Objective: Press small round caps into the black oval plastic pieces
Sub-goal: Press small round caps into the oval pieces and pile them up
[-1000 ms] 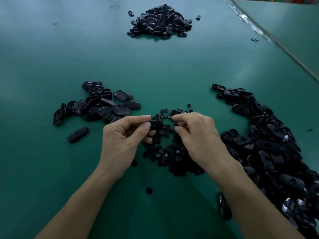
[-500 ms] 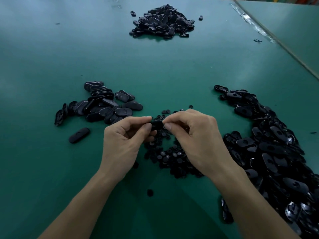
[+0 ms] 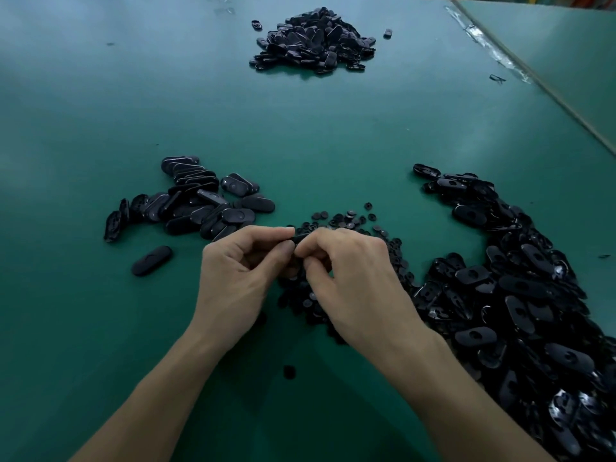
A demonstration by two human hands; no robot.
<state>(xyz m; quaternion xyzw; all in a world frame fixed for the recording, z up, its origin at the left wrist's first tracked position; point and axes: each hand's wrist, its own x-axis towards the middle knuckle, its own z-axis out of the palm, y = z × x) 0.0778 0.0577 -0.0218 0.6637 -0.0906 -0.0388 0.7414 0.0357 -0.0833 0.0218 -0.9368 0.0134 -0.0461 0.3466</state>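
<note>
My left hand (image 3: 238, 278) and my right hand (image 3: 353, 281) meet at the middle of the green table (image 3: 333, 135). Between their fingertips they pinch one black oval piece (image 3: 297, 237); only a sliver of it shows. Any cap on it is hidden by my fingers. Under and behind my hands lies a heap of small round caps (image 3: 346, 221). A long pile of black oval pieces with open holes (image 3: 506, 288) runs down the right side. A smaller group of oval pieces (image 3: 196, 205) lies to the left.
A third pile of black pieces (image 3: 313, 41) sits far back at centre. One oval piece (image 3: 151, 260) lies alone at the left, and a stray cap (image 3: 289, 372) lies between my forearms. A seam with tape (image 3: 500, 58) marks the table's right edge.
My right hand has moved left until its fingertips meet my left hand's on the oval piece. The gap between the hands has closed.
</note>
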